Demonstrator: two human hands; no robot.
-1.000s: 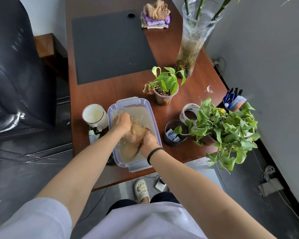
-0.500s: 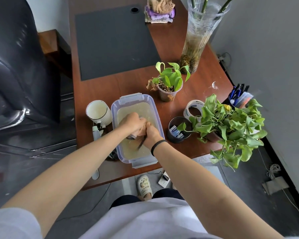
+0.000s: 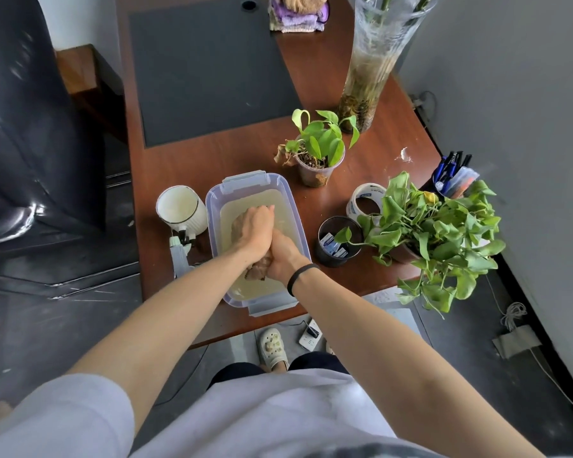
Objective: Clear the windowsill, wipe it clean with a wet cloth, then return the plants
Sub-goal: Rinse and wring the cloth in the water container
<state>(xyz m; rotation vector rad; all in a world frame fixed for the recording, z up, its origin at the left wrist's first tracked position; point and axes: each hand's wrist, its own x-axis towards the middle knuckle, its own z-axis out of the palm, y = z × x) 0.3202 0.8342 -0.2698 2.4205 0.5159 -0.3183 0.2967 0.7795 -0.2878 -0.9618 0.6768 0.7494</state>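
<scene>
Brown cloth [image 3: 254, 272] sits tight in the grip of our left hand [image 3: 257, 226] and right hand [image 3: 286, 256]; hard squeezing could splash water onto the worktop [image 3: 186, 166].

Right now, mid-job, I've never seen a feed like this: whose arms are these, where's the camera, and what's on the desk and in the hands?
There is no machine here: these are a person's two bare arms, seen from one wide-angle camera worn on the head, looking down. The left hand and the right hand, the one with the black wristband, both grip a brown cloth over a clear plastic tub of murky water. On the wooden desk also stand a white cup, a small potted plant, a bigger leafy plant, a tall glass vase, a tape roll and a pen holder. No windowsill is in view.
</scene>
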